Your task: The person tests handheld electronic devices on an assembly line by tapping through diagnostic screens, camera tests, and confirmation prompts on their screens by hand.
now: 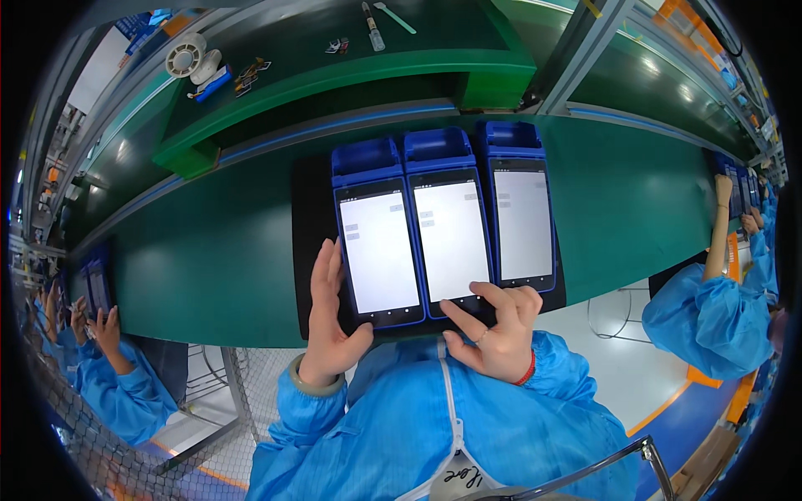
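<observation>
Three blue handheld payment terminals stand side by side, each with a lit white screen and a blue printer compartment at its top: a left terminal (383, 255), a middle terminal (452, 242) and a right terminal (524, 221). Beside the left terminal's lower left corner is my left hand (328, 330), fingers stretched along its side and the thumb at its bottom edge, not wrapped round it. My right hand (499, 327) reaches over the lower end of the middle terminal. Its fingers are apart, with the fingertips at the screen's bottom, and it grips nothing.
Under the terminals lies a black mat (313, 200) on the green bench (209, 259). Beyond stands a green raised shelf (334, 79) with a white spool (185, 57), a brush-like tool (373, 29) and small parts. Co-workers in blue sleeves (706, 321) handle similar devices at both sides.
</observation>
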Motion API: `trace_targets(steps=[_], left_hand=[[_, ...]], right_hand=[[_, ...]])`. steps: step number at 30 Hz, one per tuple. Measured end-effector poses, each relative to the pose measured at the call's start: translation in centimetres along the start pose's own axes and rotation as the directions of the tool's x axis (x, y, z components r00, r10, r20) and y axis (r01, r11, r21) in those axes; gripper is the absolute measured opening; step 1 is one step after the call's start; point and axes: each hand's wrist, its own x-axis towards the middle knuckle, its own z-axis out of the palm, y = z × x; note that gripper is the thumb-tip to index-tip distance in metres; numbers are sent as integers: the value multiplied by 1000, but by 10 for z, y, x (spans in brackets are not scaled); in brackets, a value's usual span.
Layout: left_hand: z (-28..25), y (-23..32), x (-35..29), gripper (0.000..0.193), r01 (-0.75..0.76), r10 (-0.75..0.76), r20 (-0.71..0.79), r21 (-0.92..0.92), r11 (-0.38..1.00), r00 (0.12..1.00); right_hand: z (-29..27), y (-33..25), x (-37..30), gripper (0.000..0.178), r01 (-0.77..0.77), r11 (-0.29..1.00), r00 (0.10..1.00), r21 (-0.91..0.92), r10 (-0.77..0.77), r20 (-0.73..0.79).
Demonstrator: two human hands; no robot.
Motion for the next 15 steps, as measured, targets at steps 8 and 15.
trace_targets(steps=[8, 15], left_hand=[[-3, -2, -2, 88, -4, 4, 13, 39, 999, 1000], [-4, 6, 7, 94, 30, -29, 14, -43, 999, 999]], right_hand=[[-9, 29, -34, 31, -141, 988, 968, 56, 149, -201], [-14, 43, -23, 36, -196, 978, 969, -69, 183, -164]])
